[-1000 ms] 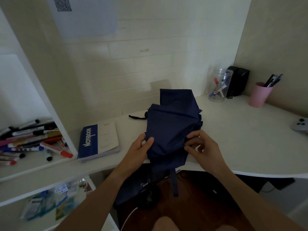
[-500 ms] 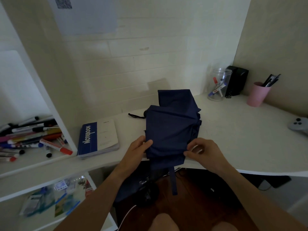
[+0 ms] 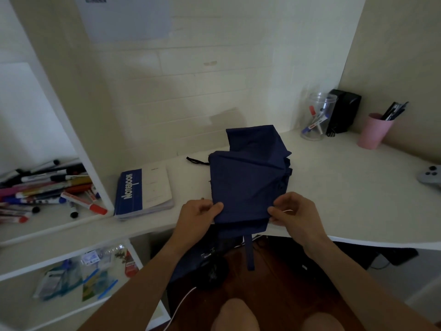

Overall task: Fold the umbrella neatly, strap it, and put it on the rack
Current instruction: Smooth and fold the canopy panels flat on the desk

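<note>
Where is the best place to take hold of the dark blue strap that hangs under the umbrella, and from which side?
Probably near its free lower end. The strap hangs straight down from the umbrella past the desk edge, with open space around it. The right hand is nearer, so it could drop below the desk and pinch the flat band from the right.

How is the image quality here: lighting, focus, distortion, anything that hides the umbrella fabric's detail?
Head view: dim, soft light; the navy umbrella reads nearly black, its folds faint. Wide-angle bending curves the desk edge and shelf lines. Edges are soft, the markers smeared. No glare. Both hands, left and right, show clearly, pinching the fabric's near edge.
</note>
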Available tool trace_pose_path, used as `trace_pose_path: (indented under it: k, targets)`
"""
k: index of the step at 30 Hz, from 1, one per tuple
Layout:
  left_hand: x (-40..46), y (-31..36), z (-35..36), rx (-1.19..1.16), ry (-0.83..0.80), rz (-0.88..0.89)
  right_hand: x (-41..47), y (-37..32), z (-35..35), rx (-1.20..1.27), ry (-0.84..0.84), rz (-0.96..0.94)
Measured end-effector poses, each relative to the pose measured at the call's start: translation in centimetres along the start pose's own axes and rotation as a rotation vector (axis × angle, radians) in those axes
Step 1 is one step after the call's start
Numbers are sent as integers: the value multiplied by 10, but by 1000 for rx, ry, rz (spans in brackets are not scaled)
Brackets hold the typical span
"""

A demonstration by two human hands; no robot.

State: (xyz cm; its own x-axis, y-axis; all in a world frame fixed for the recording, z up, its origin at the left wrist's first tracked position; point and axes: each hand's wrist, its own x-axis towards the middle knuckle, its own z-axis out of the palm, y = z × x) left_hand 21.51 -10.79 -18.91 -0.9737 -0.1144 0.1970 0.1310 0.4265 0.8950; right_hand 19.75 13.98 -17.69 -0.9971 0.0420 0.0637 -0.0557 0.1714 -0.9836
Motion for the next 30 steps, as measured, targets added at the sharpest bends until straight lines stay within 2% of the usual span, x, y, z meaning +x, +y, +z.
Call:
trace_pose_path:
  k: [5, 10, 15, 19, 22, 28, 30]
  targets:
    - [-4, -18, 3, 296, 32, 151, -4, 9, -1, -450, -12, -161]
    - [-10, -27, 2, 465, -33, 233, -6, 5, -1, -672, -113, -181]
    - [13, -21, 2, 506, -81, 203, 30, -12, 2, -691, 18, -498]
    - [35, -12, 4, 431, -115, 130, 75, -6, 3, -807, -107, -373]
    - [42, -12, 6, 413, -127, 96, 86, -12, 1, -800, -129, -326]
    - [32, -19, -2, 371, -197, 68, 36, -5, -10, -831, -216, -587]
    - [30, -15, -6, 324, -186, 56, 24, 6, -14, -875, -187, -717]
